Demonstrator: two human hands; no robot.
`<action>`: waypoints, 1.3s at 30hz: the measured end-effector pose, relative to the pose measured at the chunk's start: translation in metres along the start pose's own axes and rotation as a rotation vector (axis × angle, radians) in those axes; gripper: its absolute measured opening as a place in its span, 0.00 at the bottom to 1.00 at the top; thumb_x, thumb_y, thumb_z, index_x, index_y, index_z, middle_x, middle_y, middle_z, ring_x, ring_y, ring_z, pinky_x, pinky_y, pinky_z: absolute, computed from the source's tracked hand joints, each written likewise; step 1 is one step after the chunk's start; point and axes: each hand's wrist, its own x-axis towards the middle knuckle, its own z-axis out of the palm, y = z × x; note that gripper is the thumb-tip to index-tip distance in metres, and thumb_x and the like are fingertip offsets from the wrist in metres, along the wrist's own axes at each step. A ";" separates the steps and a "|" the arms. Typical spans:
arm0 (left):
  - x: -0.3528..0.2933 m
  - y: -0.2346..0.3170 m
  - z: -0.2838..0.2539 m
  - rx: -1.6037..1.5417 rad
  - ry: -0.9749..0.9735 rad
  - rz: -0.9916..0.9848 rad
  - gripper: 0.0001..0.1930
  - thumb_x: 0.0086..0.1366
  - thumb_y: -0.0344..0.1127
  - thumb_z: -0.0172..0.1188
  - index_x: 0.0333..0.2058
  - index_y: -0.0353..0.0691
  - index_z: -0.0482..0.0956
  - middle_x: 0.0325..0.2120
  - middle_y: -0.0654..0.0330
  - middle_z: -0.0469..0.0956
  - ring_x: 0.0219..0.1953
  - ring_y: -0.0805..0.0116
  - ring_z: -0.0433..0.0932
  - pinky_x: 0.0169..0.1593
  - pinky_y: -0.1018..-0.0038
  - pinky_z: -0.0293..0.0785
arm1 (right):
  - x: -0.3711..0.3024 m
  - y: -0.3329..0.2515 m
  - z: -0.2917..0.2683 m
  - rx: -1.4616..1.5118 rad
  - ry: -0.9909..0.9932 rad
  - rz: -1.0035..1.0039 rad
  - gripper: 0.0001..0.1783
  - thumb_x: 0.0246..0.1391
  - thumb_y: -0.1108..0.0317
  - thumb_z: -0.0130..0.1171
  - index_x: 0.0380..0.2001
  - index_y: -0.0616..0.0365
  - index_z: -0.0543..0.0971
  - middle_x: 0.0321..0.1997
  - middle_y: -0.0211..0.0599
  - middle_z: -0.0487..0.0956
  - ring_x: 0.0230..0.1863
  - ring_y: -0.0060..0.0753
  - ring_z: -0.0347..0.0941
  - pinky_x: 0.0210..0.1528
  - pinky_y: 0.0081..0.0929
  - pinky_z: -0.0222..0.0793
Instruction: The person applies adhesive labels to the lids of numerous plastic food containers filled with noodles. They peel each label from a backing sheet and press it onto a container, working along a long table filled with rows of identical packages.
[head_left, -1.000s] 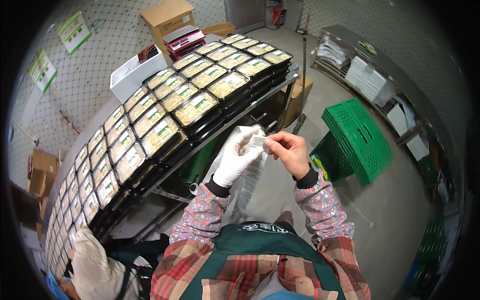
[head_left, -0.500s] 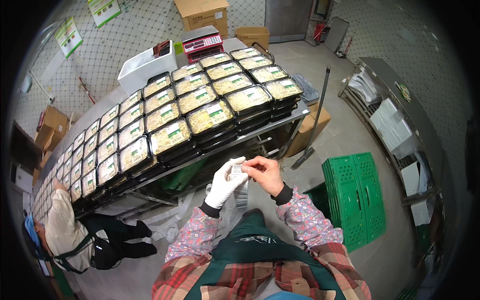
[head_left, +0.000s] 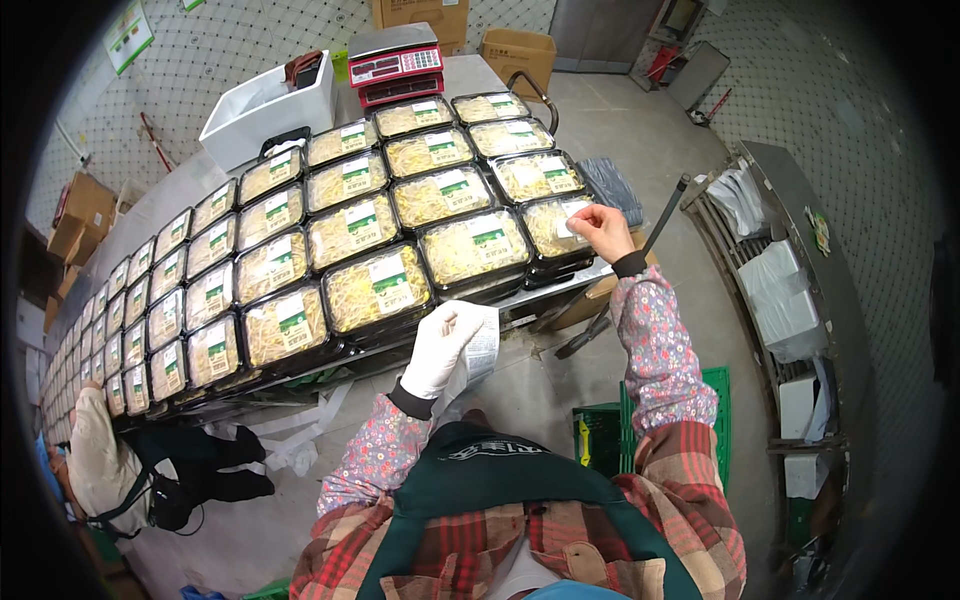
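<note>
Our gloved left hand (head_left: 440, 348) grips the label strip (head_left: 484, 346) just below frame centre, likely keeping it clear of the lids (head_left: 452, 258). Our bare right hand (head_left: 602, 232) pinches a white label (head_left: 571, 211) at the bean-sprout tray (head_left: 544, 238) right of centre.

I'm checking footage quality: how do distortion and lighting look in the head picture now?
Head view: fisheye bending, the rows of packed trays curving toward the black rim; head view: gloved left hand bright white, rack top at right dark.
</note>
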 end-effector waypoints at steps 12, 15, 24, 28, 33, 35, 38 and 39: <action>0.111 -0.015 0.013 0.391 0.018 0.215 0.11 0.59 0.33 0.56 0.37 0.32 0.77 0.30 0.59 0.78 0.33 0.71 0.75 0.38 0.76 0.71 | 0.049 0.028 0.018 -0.653 -0.009 -0.062 0.37 0.40 0.48 0.64 0.48 0.60 0.65 0.23 0.47 0.77 0.26 0.47 0.75 0.30 0.39 0.69; 0.132 -0.028 0.020 0.443 0.021 0.230 0.11 0.59 0.33 0.56 0.37 0.32 0.77 0.30 0.59 0.78 0.34 0.71 0.75 0.38 0.76 0.71 | 0.045 0.020 0.017 0.174 -0.101 0.113 0.24 0.48 0.62 0.61 0.46 0.61 0.69 0.17 0.26 0.71 0.17 0.17 0.65 0.20 0.17 0.63; 0.173 -0.045 0.031 0.564 0.125 0.232 0.11 0.59 0.34 0.55 0.38 0.33 0.76 0.31 0.59 0.77 0.34 0.70 0.74 0.39 0.75 0.71 | 0.113 -0.014 0.027 0.659 -0.337 0.210 0.07 0.49 0.70 0.61 0.28 0.63 0.78 0.20 0.31 0.76 0.16 0.15 0.68 0.17 0.12 0.62; 0.189 -0.037 0.027 0.611 0.184 0.235 0.11 0.60 0.34 0.55 0.38 0.33 0.76 0.31 0.58 0.77 0.35 0.69 0.74 0.40 0.75 0.71 | 0.182 0.035 0.026 0.403 -0.466 0.179 0.07 0.49 0.70 0.60 0.28 0.65 0.78 0.20 0.28 0.76 0.18 0.14 0.68 0.20 0.13 0.63; 0.208 -0.033 0.022 0.690 0.263 0.256 0.11 0.60 0.34 0.55 0.38 0.33 0.76 0.32 0.58 0.77 0.35 0.69 0.74 0.40 0.75 0.71 | 0.201 0.046 0.050 -0.244 -0.498 -0.248 0.11 0.43 0.65 0.60 0.29 0.61 0.76 0.20 0.36 0.75 0.25 0.39 0.73 0.29 0.33 0.67; 0.217 -0.033 0.021 0.722 0.287 0.270 0.11 0.60 0.34 0.54 0.38 0.33 0.76 0.32 0.58 0.77 0.36 0.69 0.74 0.40 0.74 0.71 | 0.204 0.049 0.047 -0.225 -0.488 -0.253 0.13 0.43 0.67 0.59 0.33 0.60 0.72 0.20 0.35 0.73 0.24 0.40 0.72 0.28 0.35 0.66; 0.229 -0.035 0.024 0.779 0.297 0.294 0.11 0.60 0.34 0.54 0.39 0.34 0.76 0.32 0.58 0.77 0.36 0.68 0.74 0.41 0.74 0.70 | 0.207 0.075 0.046 -0.088 -0.399 -0.233 0.16 0.43 0.73 0.55 0.38 0.58 0.66 0.19 0.35 0.69 0.23 0.41 0.70 0.27 0.34 0.65; 0.231 -0.036 0.025 0.800 0.301 0.300 0.11 0.60 0.34 0.54 0.39 0.34 0.76 0.32 0.58 0.77 0.36 0.68 0.74 0.41 0.74 0.70 | 0.209 0.078 0.044 -0.081 -0.374 -0.230 0.15 0.43 0.74 0.54 0.37 0.59 0.66 0.21 0.34 0.70 0.23 0.37 0.70 0.26 0.31 0.65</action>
